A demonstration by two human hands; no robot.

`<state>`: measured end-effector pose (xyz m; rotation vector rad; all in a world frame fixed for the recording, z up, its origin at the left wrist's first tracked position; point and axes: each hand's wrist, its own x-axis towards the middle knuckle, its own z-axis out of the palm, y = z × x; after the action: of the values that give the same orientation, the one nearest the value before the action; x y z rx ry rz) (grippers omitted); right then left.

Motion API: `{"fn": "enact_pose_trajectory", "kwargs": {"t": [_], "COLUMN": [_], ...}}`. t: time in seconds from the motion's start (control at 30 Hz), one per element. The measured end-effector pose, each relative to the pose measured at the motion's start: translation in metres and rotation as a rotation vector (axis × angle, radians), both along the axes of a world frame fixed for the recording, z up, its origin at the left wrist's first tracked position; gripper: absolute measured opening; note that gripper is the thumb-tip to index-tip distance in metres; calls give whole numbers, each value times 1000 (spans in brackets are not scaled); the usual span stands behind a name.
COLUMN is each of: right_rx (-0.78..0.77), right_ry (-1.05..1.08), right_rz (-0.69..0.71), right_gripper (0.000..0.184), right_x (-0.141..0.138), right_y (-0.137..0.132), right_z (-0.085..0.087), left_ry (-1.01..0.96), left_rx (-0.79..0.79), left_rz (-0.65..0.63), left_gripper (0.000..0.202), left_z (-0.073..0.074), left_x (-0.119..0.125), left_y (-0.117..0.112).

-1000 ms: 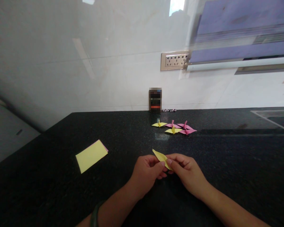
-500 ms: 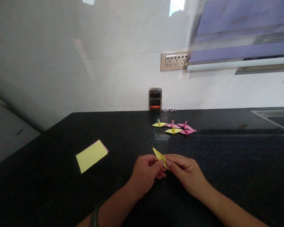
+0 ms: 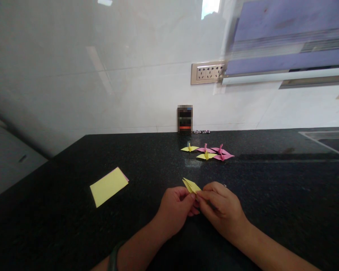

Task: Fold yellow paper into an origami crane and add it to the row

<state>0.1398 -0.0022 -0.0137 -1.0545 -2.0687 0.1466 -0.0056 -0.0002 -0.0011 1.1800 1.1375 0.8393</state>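
My left hand point(image 3: 175, 209) and my right hand point(image 3: 220, 209) meet just above the black stone counter point(image 3: 257, 188), both pinching a small folded yellow paper point(image 3: 191, 185). Its pointed end sticks up and to the left from between my fingertips. The rest of the paper is hidden behind my fingers. A dark band sits on my left wrist.
A stack of yellow and pink paper sheets point(image 3: 109, 186) lies to the left. Several folded yellow and pink paper cranes point(image 3: 207, 152) sit further back. A small dark box point(image 3: 184, 119) stands against the white wall, under a socket strip point(image 3: 207, 72). A sink edge point(image 3: 327, 139) shows at far right.
My right hand has turned and closed further over the yellow paper, so less of it shows. The paper's free tip now looks split into two layers. My left hand barely moved.
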Motion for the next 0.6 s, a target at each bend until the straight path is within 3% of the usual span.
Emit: {"fn": "enact_pose_trajectory", "kwargs": {"t": [0.6], "right_rx": [76], "right_ry": [-105], "right_rz": [29], "right_gripper": [19], "right_x": [-3], "right_y": [-5], "right_z": [1], "left_ry": [-103], "left_rx": [-53], "left_rz": [-2], "left_gripper": [15], "left_z": [0], "left_x": [0], "left_y": [1]}}
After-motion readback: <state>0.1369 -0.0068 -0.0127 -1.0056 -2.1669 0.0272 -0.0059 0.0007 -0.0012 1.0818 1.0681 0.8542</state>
